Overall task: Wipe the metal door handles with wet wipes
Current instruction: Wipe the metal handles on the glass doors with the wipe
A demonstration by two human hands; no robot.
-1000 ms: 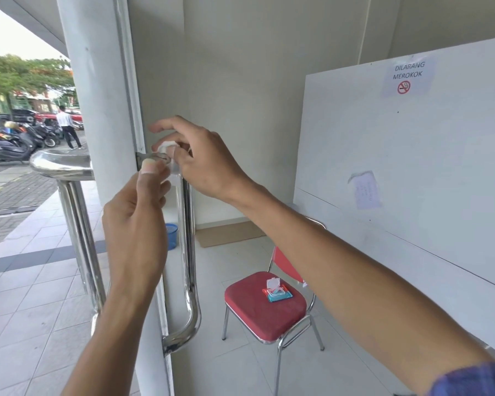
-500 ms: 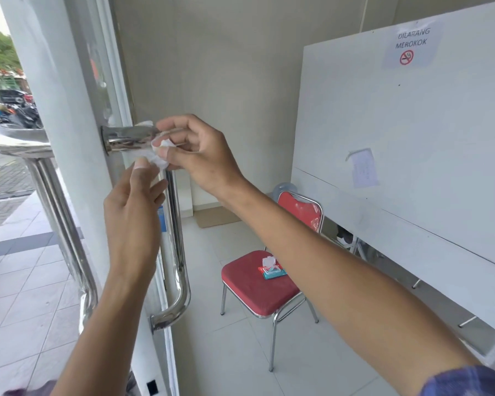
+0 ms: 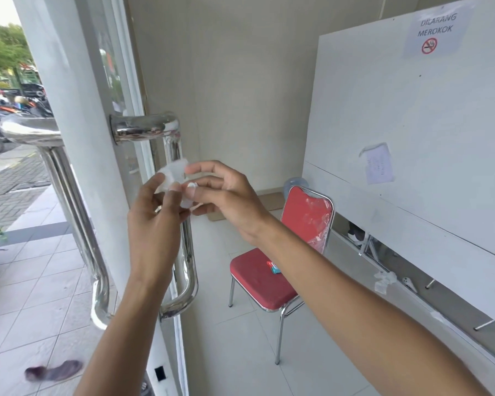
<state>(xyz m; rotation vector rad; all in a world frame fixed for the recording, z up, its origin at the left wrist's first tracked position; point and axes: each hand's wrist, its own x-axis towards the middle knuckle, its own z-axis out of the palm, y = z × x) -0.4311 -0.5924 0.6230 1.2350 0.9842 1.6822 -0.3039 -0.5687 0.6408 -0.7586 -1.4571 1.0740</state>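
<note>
A shiny metal pull handle (image 3: 169, 130) is fixed to the inner side of the white glass door (image 3: 77, 115). A matching outer handle (image 3: 32, 132) shows through the glass at the left. A small white wet wipe (image 3: 173, 174) is held between both hands in front of the inner handle's vertical bar, below its top bend. My left hand (image 3: 155, 224) pinches the wipe's left side. My right hand (image 3: 223, 195) pinches its right side. The wipe is off the metal.
A red chair (image 3: 257, 278) with chrome legs stands on the tiled floor to the right, with a wet wipe packet (image 3: 273, 267) on its seat. A large white board (image 3: 412, 138) with a no-smoking sign leans along the right wall. Motorbikes are parked outside.
Both hands came down and away from the handle's top bend with the wipe, which now hangs between them clear of the metal. The view has shifted right and closer.
</note>
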